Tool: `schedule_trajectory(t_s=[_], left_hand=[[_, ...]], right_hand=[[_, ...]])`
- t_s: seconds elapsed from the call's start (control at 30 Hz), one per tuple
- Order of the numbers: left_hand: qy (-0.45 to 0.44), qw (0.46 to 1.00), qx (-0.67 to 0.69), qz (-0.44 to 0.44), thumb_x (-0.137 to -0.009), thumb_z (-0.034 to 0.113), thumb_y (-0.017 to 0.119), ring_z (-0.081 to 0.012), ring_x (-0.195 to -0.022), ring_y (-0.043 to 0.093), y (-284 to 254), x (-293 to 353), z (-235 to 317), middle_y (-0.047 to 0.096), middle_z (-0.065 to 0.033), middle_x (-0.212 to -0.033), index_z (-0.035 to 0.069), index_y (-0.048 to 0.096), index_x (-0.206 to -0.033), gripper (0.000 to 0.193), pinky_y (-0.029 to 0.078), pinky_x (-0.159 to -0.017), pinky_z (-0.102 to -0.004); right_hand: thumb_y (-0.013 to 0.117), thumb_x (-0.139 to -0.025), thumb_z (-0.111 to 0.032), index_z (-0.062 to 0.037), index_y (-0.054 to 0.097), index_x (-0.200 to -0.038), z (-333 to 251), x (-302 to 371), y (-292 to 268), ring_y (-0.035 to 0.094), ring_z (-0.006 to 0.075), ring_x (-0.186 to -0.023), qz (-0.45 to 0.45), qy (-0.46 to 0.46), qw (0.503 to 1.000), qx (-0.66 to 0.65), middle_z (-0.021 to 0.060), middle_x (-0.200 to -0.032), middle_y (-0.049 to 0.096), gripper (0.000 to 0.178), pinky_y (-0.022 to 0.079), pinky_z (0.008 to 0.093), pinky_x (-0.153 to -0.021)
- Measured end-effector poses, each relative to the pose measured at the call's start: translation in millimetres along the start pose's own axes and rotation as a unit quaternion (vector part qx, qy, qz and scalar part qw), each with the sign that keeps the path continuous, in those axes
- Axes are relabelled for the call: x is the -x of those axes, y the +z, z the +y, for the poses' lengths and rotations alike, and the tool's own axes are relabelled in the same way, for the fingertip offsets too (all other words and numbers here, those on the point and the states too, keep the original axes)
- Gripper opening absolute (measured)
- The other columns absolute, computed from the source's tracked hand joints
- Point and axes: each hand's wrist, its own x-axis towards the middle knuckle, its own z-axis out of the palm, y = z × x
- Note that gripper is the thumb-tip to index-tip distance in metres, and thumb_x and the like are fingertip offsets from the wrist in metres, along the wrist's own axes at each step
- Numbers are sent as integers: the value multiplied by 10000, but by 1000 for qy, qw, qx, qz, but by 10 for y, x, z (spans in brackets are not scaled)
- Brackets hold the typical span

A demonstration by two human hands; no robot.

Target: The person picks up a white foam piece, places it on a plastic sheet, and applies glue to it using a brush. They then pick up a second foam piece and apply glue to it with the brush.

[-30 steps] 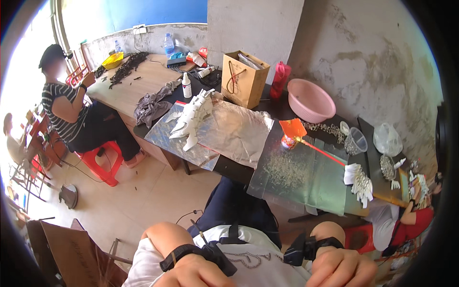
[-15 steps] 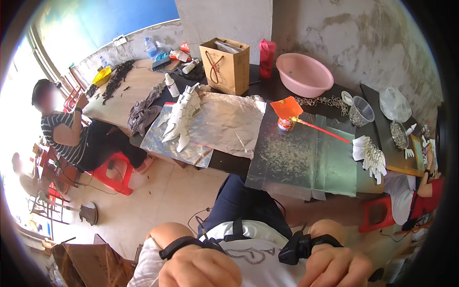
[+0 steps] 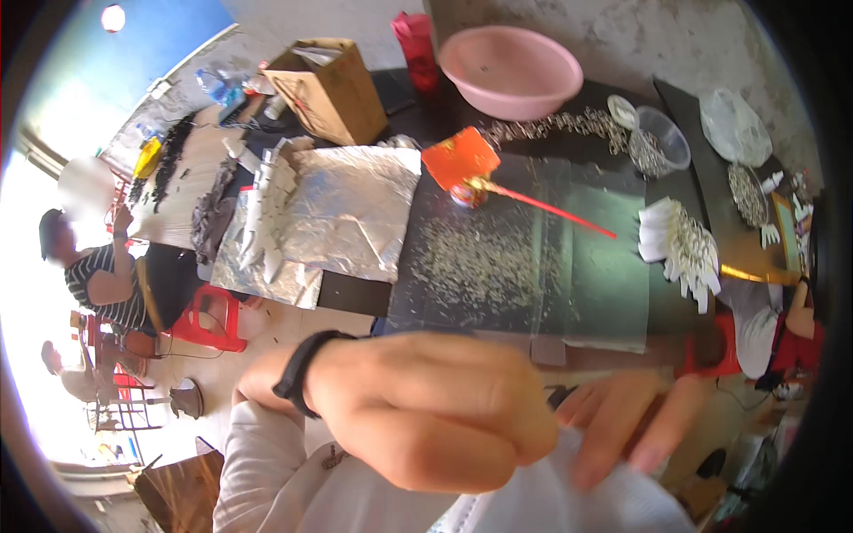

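Note:
My left hand [image 3: 426, 409], with a black band [image 3: 300, 373] at the wrist, is raised in front of my chest. Its fingers are curled closed, and whatever they may hold is hidden. Close beside it on the right, my right hand [image 3: 631, 417] hovers over or touches the front of my white shirt [image 3: 569, 489]. Its fingers are bent downward and smeared by motion, so their grip cannot be made out. On the table beyond lies a dark sheet with pale flakes [image 3: 480, 275] under clear plastic.
Crinkled foil [image 3: 355, 204] and white layered pieces [image 3: 267, 213] lie left. A red-handled stick [image 3: 560, 213] crosses the orange square [image 3: 462, 158]. Behind stand a paper bag [image 3: 342, 98] and pink basin [image 3: 511, 71]. People sit at both sides [image 3: 107, 284], [image 3: 795, 329].
Both hands have come up from the lower edge to before my chest, the left moving right, close to the right. The view has shifted, and the table lies farther left.

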Motion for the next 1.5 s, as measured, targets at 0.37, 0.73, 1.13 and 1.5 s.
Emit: schedule_trajectory(t_s=[0.37,0.73,1.13,1.5], left_hand=[[-23,995,31,94,-902,48,544,-325,-657,550,261,-99,-100,599,-232,-900,-22,532,-893,72,492,-582,-402],[-3,994,25,104,-907,68,546,-305,-670,547,200,102,87,592,-208,-899,-8,536,-896,78,489,-593,-394],[26,989,0,143,-912,90,547,-284,-684,544,125,386,405,584,-183,-897,7,540,-899,85,486,-606,-386],[21,990,-12,142,-917,110,549,-265,-697,542,-49,563,534,577,-159,-896,20,543,-902,91,484,-617,-378]], right_hand=[[588,-902,-104,-48,571,-957,-325,-77,-34,560,288,-601,78,-59,989,113,225,-940,651,80,490,402,-609],[608,-877,-141,-70,601,-905,-126,-276,350,600,285,-728,101,-70,981,148,179,-949,655,77,510,365,-691],[661,-771,-65,-64,644,-822,1408,-59,737,617,280,-757,20,-274,936,221,121,-942,636,54,494,384,-644],[650,-792,-66,-76,648,-812,1334,-53,762,613,274,-752,31,-226,952,203,111,-944,638,22,487,383,-648]])
